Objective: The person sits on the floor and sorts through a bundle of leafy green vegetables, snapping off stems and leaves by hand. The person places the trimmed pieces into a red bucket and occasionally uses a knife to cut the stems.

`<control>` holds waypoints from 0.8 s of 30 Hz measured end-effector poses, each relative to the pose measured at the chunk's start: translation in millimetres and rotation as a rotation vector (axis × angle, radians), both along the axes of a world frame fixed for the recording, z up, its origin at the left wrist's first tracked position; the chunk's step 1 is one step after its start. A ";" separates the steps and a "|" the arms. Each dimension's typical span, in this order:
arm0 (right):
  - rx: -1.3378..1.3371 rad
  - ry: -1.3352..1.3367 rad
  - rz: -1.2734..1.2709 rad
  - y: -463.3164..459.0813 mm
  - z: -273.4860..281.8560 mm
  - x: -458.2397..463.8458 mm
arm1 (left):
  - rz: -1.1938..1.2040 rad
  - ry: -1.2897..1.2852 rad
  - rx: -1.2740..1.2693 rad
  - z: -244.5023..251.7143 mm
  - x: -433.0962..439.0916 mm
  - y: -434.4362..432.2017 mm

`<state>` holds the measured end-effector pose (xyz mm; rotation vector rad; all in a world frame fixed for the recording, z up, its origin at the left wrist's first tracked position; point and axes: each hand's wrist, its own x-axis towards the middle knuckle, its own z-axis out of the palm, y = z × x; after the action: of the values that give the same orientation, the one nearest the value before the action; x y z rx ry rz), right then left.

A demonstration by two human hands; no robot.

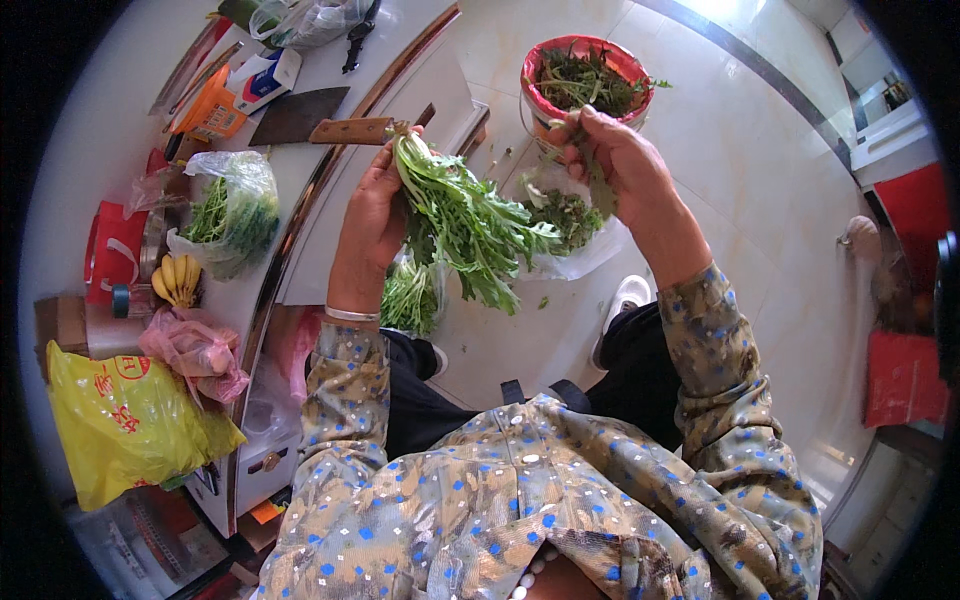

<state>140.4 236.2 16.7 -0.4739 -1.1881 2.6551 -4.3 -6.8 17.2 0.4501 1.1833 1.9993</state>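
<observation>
My left hand point(376, 201) is closed round the base of a bunch of leafy greens point(465, 225), its leaves spread to the right. Between the thumb and fingers of my right hand point(626, 161) hangs a limp, dull green leaf point(602, 187). Just beyond that hand, a bucket with a red liner point(531, 67) holds wilted greens. Below, on the floor, more greens point(566, 214) lie on a plastic bag. Another bundle of thin-stemmed greens point(411, 296) is by my left foot. A cleaver point(300, 116) lies on the counter, its wooden handle jutting over the edge near my left hand.
Along the counter at left are a clear bag of greens point(240, 214), bananas point(177, 279), a pink bag point(196, 351), a yellow bag point(135, 427), an orange package point(206, 109) and a watch point(360, 37). Leaf scraps dot the tiled floor. Red items stand at far right.
</observation>
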 end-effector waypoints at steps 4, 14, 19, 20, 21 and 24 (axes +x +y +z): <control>0.336 -0.065 -0.374 80.9 -9.0 -48.1 | -0.032 -0.011 0.037 -1.9 1.6 13.1; 0.977 0.100 -0.229 -49.7 23.6 -24.1 | -0.005 -0.030 0.004 3.7 7.3 6.7; 1.395 0.212 -0.139 -86.2 23.4 -13.6 | 0.046 0.129 -0.072 9.0 22.1 13.9; 1.412 0.171 -0.169 -87.7 24.7 -12.2 | 0.045 0.154 -0.100 7.5 23.9 18.2; 1.429 0.124 -0.197 -88.0 25.6 -12.0 | 0.042 0.175 -0.124 6.6 25.2 22.6; 1.336 -0.047 -0.101 -83.5 19.4 -18.4 | 0.012 0.215 -0.118 5.2 27.4 25.2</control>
<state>122.1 152.7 36.1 -0.2879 -2.4044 1.2417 23.1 18.4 22.4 0.6105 1.4303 1.9145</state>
